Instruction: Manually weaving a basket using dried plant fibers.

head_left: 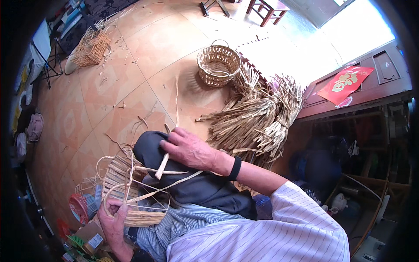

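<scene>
Gripping with curled fingers [172, 150], right hand [194, 151] has strip [162, 167], left hand [112, 222] basket [144, 218]; stalks [248, 115] nearby.

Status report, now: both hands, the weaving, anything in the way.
Left hand gripping partly woven basket. Right hand pinching dried plant strip. Possible obstruction: loose pale strand across dark cloth.

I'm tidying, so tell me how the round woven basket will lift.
The round woven basket is probably light, given its gappy weave. It likely keeps its shape, since it stands open without sagging. Its loop handles may flex, looking slender.
</scene>
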Tool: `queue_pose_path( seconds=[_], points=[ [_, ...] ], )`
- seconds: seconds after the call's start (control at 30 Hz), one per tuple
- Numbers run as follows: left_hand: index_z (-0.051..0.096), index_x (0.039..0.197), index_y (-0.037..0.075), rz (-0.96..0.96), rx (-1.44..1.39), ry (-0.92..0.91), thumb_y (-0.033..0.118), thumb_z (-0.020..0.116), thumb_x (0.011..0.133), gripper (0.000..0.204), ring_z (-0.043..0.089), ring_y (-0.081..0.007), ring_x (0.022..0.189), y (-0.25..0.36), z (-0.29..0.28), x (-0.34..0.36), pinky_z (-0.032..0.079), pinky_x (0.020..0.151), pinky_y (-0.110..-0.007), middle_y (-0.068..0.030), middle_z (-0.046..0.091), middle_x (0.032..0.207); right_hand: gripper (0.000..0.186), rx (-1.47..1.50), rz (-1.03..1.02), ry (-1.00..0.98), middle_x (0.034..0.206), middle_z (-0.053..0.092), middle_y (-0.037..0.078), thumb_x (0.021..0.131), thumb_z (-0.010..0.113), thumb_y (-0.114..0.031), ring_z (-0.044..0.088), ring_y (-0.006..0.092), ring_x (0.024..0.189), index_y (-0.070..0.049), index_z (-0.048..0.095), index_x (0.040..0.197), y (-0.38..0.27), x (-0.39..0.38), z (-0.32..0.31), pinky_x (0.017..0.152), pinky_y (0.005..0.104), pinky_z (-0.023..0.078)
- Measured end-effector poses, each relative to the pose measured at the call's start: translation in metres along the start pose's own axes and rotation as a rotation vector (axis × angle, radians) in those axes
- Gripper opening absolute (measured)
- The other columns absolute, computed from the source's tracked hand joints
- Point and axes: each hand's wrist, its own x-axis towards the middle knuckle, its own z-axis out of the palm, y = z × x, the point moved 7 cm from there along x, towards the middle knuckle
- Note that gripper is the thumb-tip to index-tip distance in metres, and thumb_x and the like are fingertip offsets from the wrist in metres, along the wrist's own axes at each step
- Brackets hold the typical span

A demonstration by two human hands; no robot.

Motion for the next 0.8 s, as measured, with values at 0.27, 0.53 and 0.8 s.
queue_pose_path(
  seconds=[0.27, 0.53, 0.8],
  points=[
    [0.061, 0.097, -0.001, 0.026, -0.027, -0.005, 0.020, 0.082, 0.094, 0.030, 0.072, -0.0184, 0.083, 0.008, 0.004, 0.001, 0.057, 0.079, -0.030, -0.0082, 0.063, 0.093, 0.021, -0.749, 0.594, -0.201, 0.122, 0.057, 0.014, 0.086, 0.062, -0.019, 0.051, 0.0342, 0.123, -0.011, 0.075, 0.099, 0.179, -0.176, 0.029, 0.110, 0.0515, 0.040],
    [0.061, 0.097, -0.001, 0.008, 0.016, -0.011, 0.019, 0.082, 0.093, 0.029, 0.073, -0.0193, 0.083, 0.008, 0.001, -0.001, 0.058, 0.079, -0.030, -0.0082, 0.060, 0.096, 0.022, -0.725, 0.899, -0.718, 0.084, 0.075, 0.008, 0.094, 0.061, -0.022, 0.074, 0.0268, 0.078, -0.016, 0.080, 0.086, 0.245, -0.328, 0.049, 0.066, 0.0479, 0.050],
    [0.061, 0.099, -0.001, -0.014, -0.064, 0.002, 0.016, 0.083, 0.092, 0.029, 0.074, -0.0221, 0.083, 0.008, -0.001, -0.002, 0.060, 0.079, -0.033, -0.0096, 0.060, 0.097, 0.019, -0.487, 0.709, -0.663, 0.081, 0.076, 0.017, 0.089, 0.065, -0.017, 0.077, 0.0349, 0.075, -0.008, 0.078, 0.079, 0.269, -0.283, 0.112, 0.062, 0.0469, 0.059]
  ],
)
